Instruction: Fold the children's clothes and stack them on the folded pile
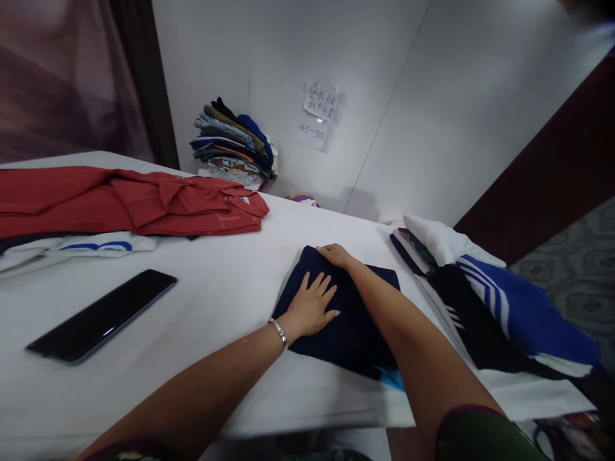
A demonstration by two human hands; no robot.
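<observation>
A folded dark navy garment lies on the white table in front of me, with a bit of light blue fabric showing at its near edge. My left hand presses flat on it, fingers spread, and a silver bracelet is on that wrist. At the garment's far edge is my right hand, its fingers closed over the fabric there. The right forearm crosses above the garment and hides part of it.
Red garments lie at the left, beside a black phone. A stack of folded clothes stands against the wall under handwritten paper signs. Blue, black and white clothes are piled at the right edge of the white table.
</observation>
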